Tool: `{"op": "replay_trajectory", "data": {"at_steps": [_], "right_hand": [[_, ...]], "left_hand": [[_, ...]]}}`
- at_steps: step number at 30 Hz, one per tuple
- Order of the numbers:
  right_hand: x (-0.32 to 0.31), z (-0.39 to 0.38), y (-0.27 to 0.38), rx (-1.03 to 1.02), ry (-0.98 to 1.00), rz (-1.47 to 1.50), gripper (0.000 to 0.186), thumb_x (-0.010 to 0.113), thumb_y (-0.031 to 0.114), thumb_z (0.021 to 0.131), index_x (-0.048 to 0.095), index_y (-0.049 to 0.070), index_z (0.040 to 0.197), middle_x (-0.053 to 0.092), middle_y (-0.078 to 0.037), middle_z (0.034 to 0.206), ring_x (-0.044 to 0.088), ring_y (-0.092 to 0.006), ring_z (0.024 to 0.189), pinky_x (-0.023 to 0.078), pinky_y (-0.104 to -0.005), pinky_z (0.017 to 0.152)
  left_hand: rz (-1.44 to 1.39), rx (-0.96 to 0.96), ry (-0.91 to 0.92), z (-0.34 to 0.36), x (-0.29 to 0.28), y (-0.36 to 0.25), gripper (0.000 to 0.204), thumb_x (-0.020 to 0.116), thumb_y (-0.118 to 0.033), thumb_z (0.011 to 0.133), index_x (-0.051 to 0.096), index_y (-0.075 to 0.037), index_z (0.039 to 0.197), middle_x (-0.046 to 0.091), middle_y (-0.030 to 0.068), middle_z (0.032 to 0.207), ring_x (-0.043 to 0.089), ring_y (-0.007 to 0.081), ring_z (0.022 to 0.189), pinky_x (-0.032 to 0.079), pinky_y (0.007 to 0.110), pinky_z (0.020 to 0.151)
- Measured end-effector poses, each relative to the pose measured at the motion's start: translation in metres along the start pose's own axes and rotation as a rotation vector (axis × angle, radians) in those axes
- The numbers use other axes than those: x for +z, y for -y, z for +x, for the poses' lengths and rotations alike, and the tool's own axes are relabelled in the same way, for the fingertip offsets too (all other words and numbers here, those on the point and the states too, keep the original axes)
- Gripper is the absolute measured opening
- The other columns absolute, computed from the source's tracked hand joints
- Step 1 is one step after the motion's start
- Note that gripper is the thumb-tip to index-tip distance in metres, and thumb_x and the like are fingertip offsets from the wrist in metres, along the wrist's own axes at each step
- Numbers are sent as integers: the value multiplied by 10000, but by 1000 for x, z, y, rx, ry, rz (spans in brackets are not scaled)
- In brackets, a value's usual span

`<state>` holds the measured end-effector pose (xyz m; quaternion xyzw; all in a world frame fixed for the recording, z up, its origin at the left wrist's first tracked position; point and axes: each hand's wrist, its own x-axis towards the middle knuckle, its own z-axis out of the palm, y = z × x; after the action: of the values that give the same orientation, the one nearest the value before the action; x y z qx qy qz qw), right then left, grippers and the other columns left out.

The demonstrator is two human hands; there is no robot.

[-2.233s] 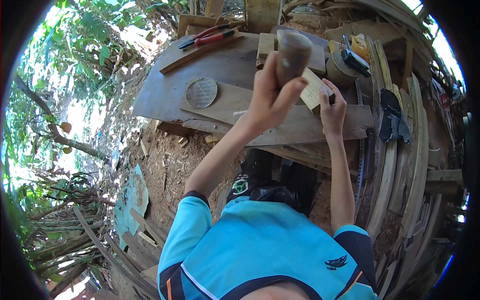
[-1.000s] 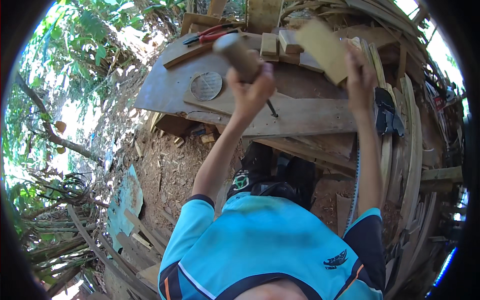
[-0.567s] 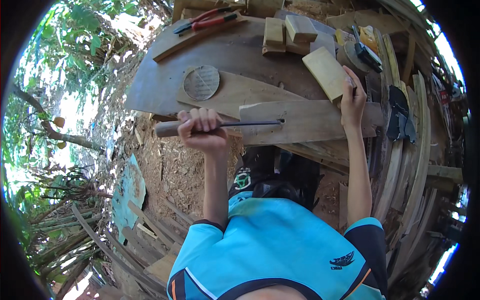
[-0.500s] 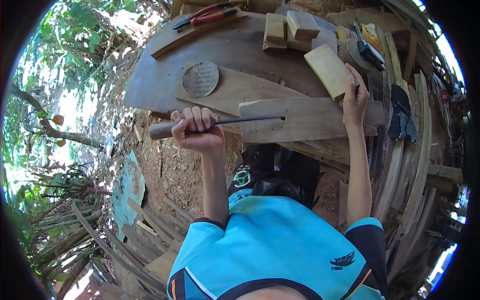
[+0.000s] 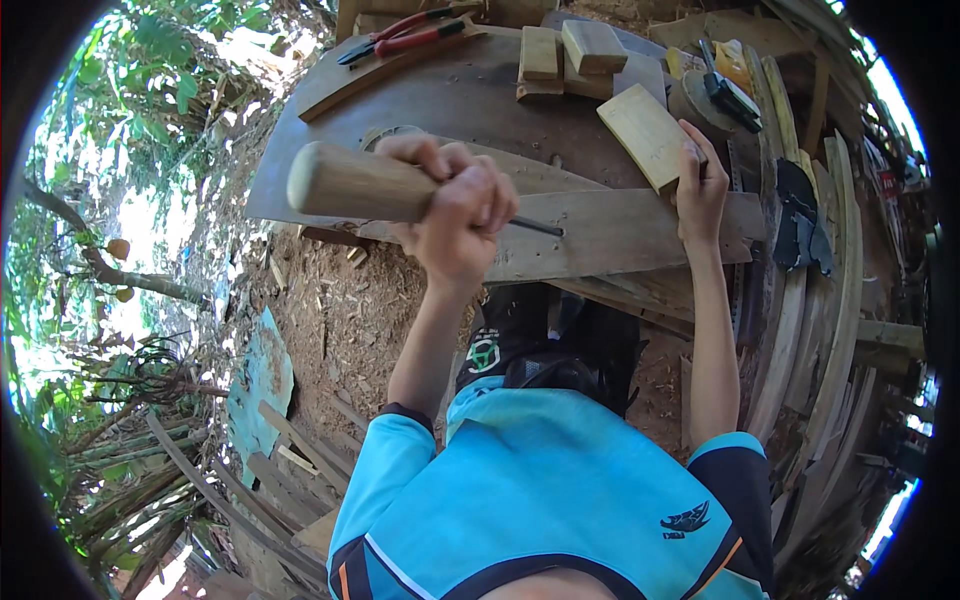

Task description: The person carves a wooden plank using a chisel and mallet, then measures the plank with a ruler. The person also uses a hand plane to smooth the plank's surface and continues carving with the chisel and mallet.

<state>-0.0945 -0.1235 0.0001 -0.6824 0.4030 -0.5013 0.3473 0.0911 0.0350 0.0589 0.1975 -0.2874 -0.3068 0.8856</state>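
My left hand [image 5: 455, 205] is closed round the thick wooden handle [image 5: 350, 185] of a tool with a thin dark metal shaft [image 5: 537, 226]. Its tip meets a small hole in a flat board [image 5: 620, 232] lying across in front of me; how deep it goes is hidden. The handle rises toward the head, off the board. My right hand [image 5: 703, 190] grips the near end of a pale rectangular wood block [image 5: 642, 135], which tilts over the board's far edge. The wrist lies over the board's right part.
On the worktable [image 5: 450, 105] lie red-handled pliers [image 5: 410, 40], more wood blocks [image 5: 595, 48] and a dark-handled tool [image 5: 730, 95]. Long planks [image 5: 790, 330] line the right side. Wood shavings [image 5: 350, 310] cover the ground at left, near a torn bluish sheet [image 5: 262, 390].
My left hand has moved right and farther out, lifting the tool's handle so it stands steeper. The right hand and block have shifted slightly left.
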Motion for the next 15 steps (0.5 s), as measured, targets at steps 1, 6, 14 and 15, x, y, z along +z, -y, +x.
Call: {"op": "replay_trajectory", "data": {"at_steps": [1, 6, 14, 15], "right_hand": [[1, 0, 1, -12, 0, -1, 276, 464, 111, 857, 559, -23, 1079, 610, -101, 985, 544, -112, 880, 416, -238, 792], [1, 0, -1, -64, -25, -11, 274, 476, 122, 849, 567, -23, 1063, 620, -98, 939, 544, -106, 835, 425, -234, 754], [0, -2, 3, -56, -40, -38, 275, 486, 160, 846, 578, -20, 1033, 624, -100, 880, 536, -99, 787, 424, -235, 720], [1, -2, 3, -56, -43, -32, 276, 487, 163, 847, 578, -20, 1031, 624, -101, 879, 537, -99, 789, 424, -236, 721]], "left_hand": [[50, 2, 4, 0, 7, 1, 268, 439, 95, 701, 325, -95, 852, 336, 29, 552, 328, 91, 367, 291, 249, 321], [131, -39, 42, 4, 20, 2, 243, 447, 112, 691, 338, -60, 824, 384, 47, 594, 355, 80, 375, 299, 244, 330], [106, -1, 26, 7, 16, 4, 200, 461, 85, 721, 358, -56, 817, 382, 22, 575, 318, 57, 368, 295, 234, 338], [103, 2, 24, 8, 16, 5, 196, 463, 83, 725, 359, -56, 817, 382, 21, 574, 315, 56, 368, 294, 232, 340]]}}
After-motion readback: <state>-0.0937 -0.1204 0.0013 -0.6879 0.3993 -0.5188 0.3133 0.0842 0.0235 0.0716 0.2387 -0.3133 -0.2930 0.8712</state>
